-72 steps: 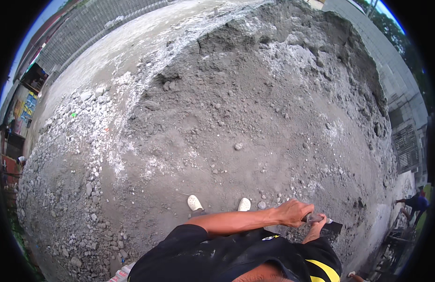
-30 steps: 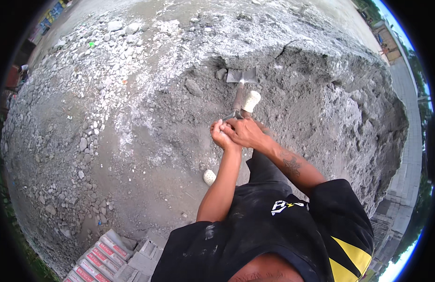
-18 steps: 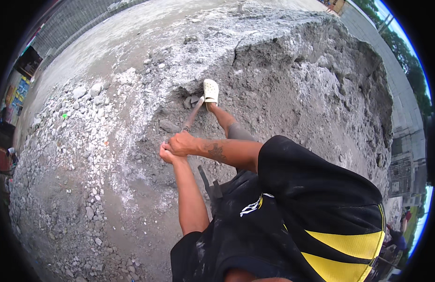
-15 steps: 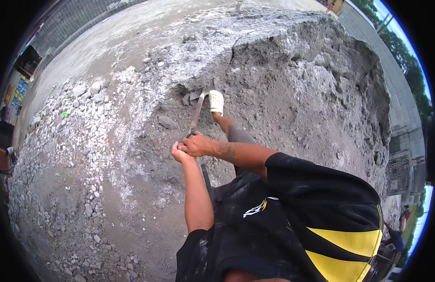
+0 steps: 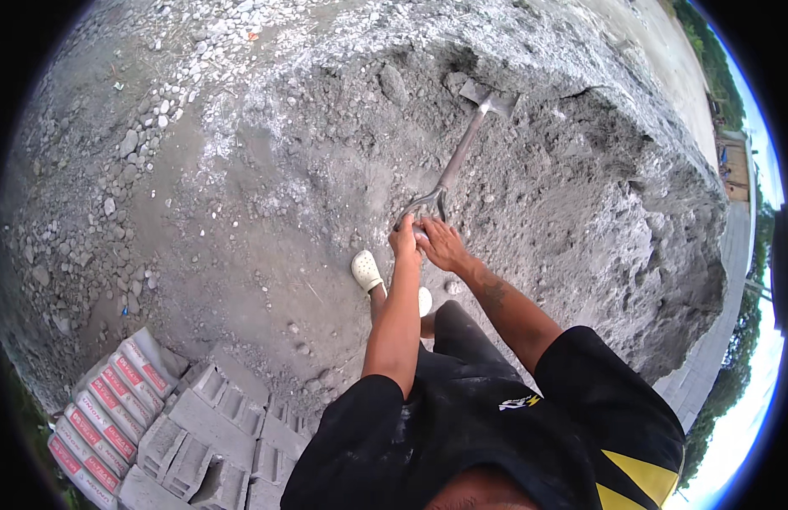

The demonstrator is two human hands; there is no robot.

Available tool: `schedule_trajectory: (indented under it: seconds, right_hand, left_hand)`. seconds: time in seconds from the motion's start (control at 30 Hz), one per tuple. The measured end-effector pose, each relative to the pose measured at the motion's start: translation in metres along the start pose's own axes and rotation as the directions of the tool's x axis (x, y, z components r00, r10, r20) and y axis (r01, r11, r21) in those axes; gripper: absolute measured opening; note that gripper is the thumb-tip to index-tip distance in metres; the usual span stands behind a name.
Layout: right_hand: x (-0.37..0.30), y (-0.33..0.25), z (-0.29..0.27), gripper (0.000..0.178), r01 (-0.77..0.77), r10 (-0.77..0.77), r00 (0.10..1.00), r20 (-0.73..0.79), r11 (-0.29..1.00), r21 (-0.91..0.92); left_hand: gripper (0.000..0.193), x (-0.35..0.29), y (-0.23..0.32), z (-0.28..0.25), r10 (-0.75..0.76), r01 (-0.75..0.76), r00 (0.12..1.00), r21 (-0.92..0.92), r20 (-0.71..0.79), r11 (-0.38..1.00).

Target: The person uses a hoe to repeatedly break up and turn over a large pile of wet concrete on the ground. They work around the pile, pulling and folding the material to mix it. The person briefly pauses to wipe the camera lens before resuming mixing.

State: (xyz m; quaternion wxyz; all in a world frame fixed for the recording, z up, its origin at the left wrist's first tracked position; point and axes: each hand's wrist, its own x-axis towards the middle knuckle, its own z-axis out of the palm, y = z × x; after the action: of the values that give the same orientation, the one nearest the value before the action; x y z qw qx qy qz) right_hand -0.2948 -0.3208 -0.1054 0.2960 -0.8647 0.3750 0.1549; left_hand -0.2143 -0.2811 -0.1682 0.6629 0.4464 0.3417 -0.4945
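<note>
While the left hand (image 5: 403,240) is closed round the forked handle (image 5: 439,195) of a shovel (image 5: 464,146), the right hand (image 5: 446,246) lies over it; how tightly, I cannot tell. Shovel: ahead of both hands, long axis slanting outward and rightward, blade (image 5: 491,99) foremost against grey earth (image 5: 538,204). Behind the hands, leftward: one pale clog (image 5: 366,269); farther back, stacked concrete blocks (image 5: 211,422).

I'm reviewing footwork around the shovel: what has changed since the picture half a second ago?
The right shoe has moved back from beside the shovel blade, toward the body. The view has shifted, bringing stacked bags and concrete blocks into sight. The left hand and right hand stay at the shovel's grip; the blade stays beside the same rock.
</note>
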Motion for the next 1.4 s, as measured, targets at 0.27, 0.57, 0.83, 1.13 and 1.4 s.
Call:
schedule_trajectory:
  seconds: [0.27, 0.57, 0.83, 1.13, 1.4]
  right_hand:
    - [-0.027, 0.041, 0.031, 0.055, -0.01, -0.025, 0.995, 0.096, 0.937, 0.348]
    - [-0.005, 0.162, -0.057, 0.053, -0.386, 0.407, 0.908, 0.096, 0.73, 0.564]
    - [0.211, 0.222, -0.089, 0.074, -0.526, 0.533, 0.759, 0.374, 0.165, 0.834]
    - [0.23, 0.238, -0.023, 0.009, -0.38, 0.56, 0.65, 0.514, -0.346, 0.858]
    - [0.144, 0.178, 0.015, 0.008, -0.225, 0.565, 0.671, 0.481, -0.463, 0.857]
  left_hand:
    - [0.028, 0.042, -0.034, -0.055, -0.135, 0.161, 0.979, 0.176, -0.15, 0.971]
    - [0.016, 0.023, 0.017, -0.003, 0.001, 0.001, 0.967, 0.01, -0.255, 1.0]
    - [0.01, -0.032, 0.035, 0.061, 0.297, -0.235, 0.825, 0.187, -0.481, 0.954]
    - [0.01, -0.07, -0.081, 0.042, 0.482, -0.181, 0.584, 0.474, -0.653, 0.862]
    - [0.01, -0.121, -0.016, -0.064, 0.558, -0.226, 0.689, 0.594, -0.463, 0.772]
